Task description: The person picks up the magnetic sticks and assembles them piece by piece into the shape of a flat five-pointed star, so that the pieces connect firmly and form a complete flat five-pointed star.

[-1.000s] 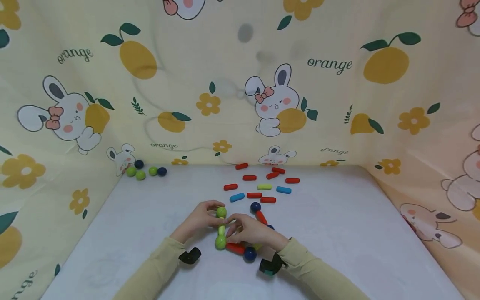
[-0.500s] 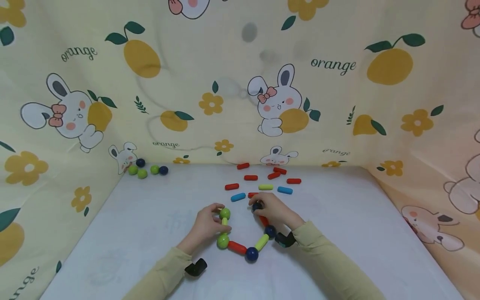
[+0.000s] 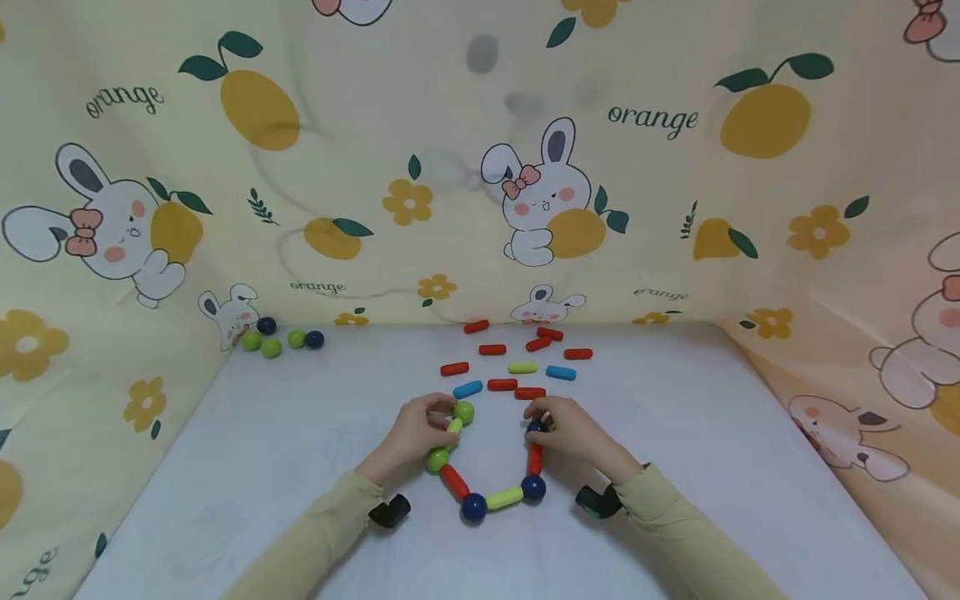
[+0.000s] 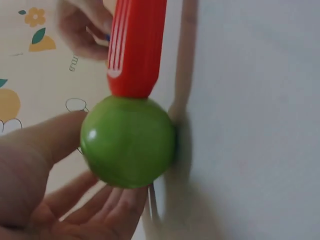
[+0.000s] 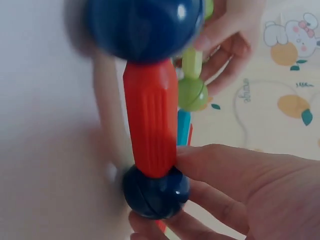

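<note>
A chain of magnetic balls and sticks lies in a U on the table. Its left arm has a far green ball, a yellow-green stick and a near green ball. My left hand holds this arm by the yellow-green stick, fingers beside the far ball. From the near green ball, a red stick leads to a dark blue ball, then another yellow-green stick and blue ball. A red stick ends at the far blue ball, which my right hand pinches.
Loose red sticks, blue sticks and a yellow-green stick lie scattered beyond the chain. Several green balls and blue balls sit at the back left corner. A patterned cloth hangs behind the white table.
My right hand left the left arm of the chain and took the far blue ball, swinging the right arm upright. The left arm now tilts rightward at its far end, in my left hand.
</note>
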A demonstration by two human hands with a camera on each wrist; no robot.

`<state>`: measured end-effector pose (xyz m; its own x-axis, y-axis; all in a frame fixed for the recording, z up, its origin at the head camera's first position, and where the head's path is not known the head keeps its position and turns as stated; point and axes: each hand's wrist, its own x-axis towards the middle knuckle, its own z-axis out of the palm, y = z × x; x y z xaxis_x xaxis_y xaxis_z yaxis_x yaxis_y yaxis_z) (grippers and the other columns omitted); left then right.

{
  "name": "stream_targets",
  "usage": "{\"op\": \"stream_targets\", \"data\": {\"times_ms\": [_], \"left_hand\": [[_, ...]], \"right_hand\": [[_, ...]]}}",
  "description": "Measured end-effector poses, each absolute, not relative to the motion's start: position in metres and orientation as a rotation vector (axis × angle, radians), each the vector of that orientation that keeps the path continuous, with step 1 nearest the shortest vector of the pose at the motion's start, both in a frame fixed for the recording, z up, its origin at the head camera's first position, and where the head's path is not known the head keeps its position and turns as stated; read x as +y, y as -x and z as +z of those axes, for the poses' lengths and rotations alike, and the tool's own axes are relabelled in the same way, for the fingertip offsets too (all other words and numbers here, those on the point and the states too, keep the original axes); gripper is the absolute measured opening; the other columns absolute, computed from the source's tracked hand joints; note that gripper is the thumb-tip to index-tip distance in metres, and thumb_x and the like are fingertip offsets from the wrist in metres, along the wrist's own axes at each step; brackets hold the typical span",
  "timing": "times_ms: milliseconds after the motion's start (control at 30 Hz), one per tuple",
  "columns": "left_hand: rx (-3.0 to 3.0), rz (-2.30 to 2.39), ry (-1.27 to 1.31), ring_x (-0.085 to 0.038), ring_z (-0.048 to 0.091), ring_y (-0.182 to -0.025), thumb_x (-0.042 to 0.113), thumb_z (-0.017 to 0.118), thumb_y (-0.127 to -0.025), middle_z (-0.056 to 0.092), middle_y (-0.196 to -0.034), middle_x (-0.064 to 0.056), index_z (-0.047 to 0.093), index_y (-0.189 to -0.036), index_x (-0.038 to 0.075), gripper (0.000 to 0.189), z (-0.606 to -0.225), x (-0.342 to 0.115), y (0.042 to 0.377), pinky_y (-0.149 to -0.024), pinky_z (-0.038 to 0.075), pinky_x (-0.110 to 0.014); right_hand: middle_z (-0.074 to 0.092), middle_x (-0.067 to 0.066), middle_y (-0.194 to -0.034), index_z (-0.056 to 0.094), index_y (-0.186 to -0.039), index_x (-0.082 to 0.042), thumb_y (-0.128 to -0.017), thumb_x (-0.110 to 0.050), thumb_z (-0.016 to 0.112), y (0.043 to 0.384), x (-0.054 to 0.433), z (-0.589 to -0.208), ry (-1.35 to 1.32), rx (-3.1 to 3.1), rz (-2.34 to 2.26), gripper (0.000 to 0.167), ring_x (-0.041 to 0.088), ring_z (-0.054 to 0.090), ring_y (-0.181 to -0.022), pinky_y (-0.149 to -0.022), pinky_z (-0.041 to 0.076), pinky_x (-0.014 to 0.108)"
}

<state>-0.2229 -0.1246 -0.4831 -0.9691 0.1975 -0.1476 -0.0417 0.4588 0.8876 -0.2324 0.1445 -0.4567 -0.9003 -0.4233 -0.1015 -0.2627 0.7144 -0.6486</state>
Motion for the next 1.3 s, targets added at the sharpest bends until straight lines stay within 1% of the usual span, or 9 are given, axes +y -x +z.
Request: {"op": "stream_targets", "data": {"times_ms": [100, 200, 300, 400, 467, 633, 800, 1033, 1300], "left_hand": [[2.448, 1.503, -0.204, -0.020, 0.062, -0.098, 0.007, 0.077, -0.080, 0.062, -0.118, -0.006, 0.058, -0.125, 0.009, 0.049, -0.482, -0.128, 0.231, -0.079, 0.055, -0.032], [2.418, 1.482, -0.272, -0.021, 0.062, -0.100, 0.005, 0.076, -0.081, 0.063, -0.118, -0.006, 0.059, -0.125, 0.008, 0.047, -0.480, -0.132, 0.238, -0.083, 0.054, -0.033], [2.387, 1.465, -0.303, -0.022, 0.062, -0.102, 0.005, 0.075, -0.082, 0.062, -0.118, -0.006, 0.059, -0.125, 0.008, 0.046, -0.478, -0.133, 0.242, -0.085, 0.053, -0.035], [2.375, 1.449, -0.316, -0.022, 0.062, -0.102, 0.005, 0.075, -0.082, 0.062, -0.118, -0.006, 0.059, -0.125, 0.009, 0.046, -0.478, -0.133, 0.244, -0.086, 0.052, -0.036], [2.363, 1.450, -0.321, -0.022, 0.062, -0.101, 0.005, 0.075, -0.082, 0.062, -0.118, -0.006, 0.059, -0.125, 0.010, 0.046, -0.479, -0.132, 0.246, -0.086, 0.053, -0.036], [2.361, 1.446, -0.326, -0.022, 0.062, -0.099, 0.007, 0.076, -0.081, 0.062, -0.116, -0.006, 0.058, -0.125, 0.012, 0.047, -0.479, -0.125, 0.248, -0.084, 0.054, -0.035], [2.402, 1.424, -0.317, -0.020, 0.062, -0.094, 0.007, 0.077, -0.080, 0.063, -0.112, -0.005, 0.059, -0.124, 0.012, 0.048, -0.477, -0.120, 0.249, -0.081, 0.054, -0.034], [2.426, 1.372, -0.304, -0.018, 0.060, -0.090, 0.010, 0.078, -0.080, 0.063, -0.108, -0.003, 0.061, -0.123, 0.013, 0.047, -0.478, -0.121, 0.253, -0.080, 0.053, -0.033], [2.429, 1.373, -0.314, -0.019, 0.061, -0.091, 0.011, 0.079, -0.080, 0.063, -0.109, -0.005, 0.061, -0.122, 0.012, 0.046, -0.480, -0.125, 0.254, -0.081, 0.053, -0.034]], "right_hand": [[0.063, 0.000, -0.089, 0.067, -0.104, -0.007, -0.083, -0.011, 0.074, 0.229, 0.148, -0.453, 0.615, 2.644, -0.966, 0.022, 0.017, 0.056, -0.077, -0.067, 0.052, 0.028], [0.063, 0.001, -0.089, 0.066, -0.106, -0.005, -0.085, -0.010, 0.072, 0.233, 0.153, -0.450, 0.665, 2.634, -0.998, 0.022, 0.018, 0.058, -0.079, -0.068, 0.053, 0.029], [0.064, 0.004, -0.095, 0.066, -0.108, -0.005, -0.086, -0.010, 0.071, 0.247, 0.156, -0.449, 0.662, 2.693, -1.036, 0.023, 0.020, 0.059, -0.087, -0.074, 0.053, 0.032], [0.065, 0.008, -0.105, 0.065, -0.112, -0.004, -0.085, -0.007, 0.071, 0.266, 0.158, -0.452, 0.649, 2.751, -1.043, 0.028, 0.025, 0.059, -0.097, -0.082, 0.053, 0.038], [0.064, 0.010, -0.109, 0.064, -0.115, -0.004, -0.085, -0.005, 0.072, 0.277, 0.158, -0.455, 0.639, 2.769, -1.011, 0.031, 0.027, 0.058, -0.101, -0.085, 0.052, 0.039], [0.063, 0.006, -0.102, 0.065, -0.112, -0.008, -0.083, -0.005, 0.072, 0.293, 0.157, -0.462, 0.584, 2.756, -0.871, 0.029, 0.023, 0.056, -0.092, -0.081, 0.052, 0.036], [0.062, 0.001, -0.096, 0.066, -0.109, -0.011, -0.084, -0.006, 0.071, 0.293, 0.155, -0.464, 0.537, 2.725, -0.816, 0.025, 0.019, 0.055, -0.087, -0.078, 0.052, 0.033], [0.062, -0.001, -0.091, 0.067, -0.103, -0.012, -0.082, -0.008, 0.075, 0.280, 0.144, -0.456, 0.693, 2.607, -0.930, 0.022, 0.019, 0.057, -0.083, -0.073, 0.052, 0.031], [0.062, -0.001, -0.091, 0.066, -0.105, -0.012, -0.084, -0.009, 0.074, 0.274, 0.122, -0.461, 0.766, 2.444, -0.996, 0.023, 0.018, 0.058, -0.082, -0.071, 0.053, 0.030]]}}
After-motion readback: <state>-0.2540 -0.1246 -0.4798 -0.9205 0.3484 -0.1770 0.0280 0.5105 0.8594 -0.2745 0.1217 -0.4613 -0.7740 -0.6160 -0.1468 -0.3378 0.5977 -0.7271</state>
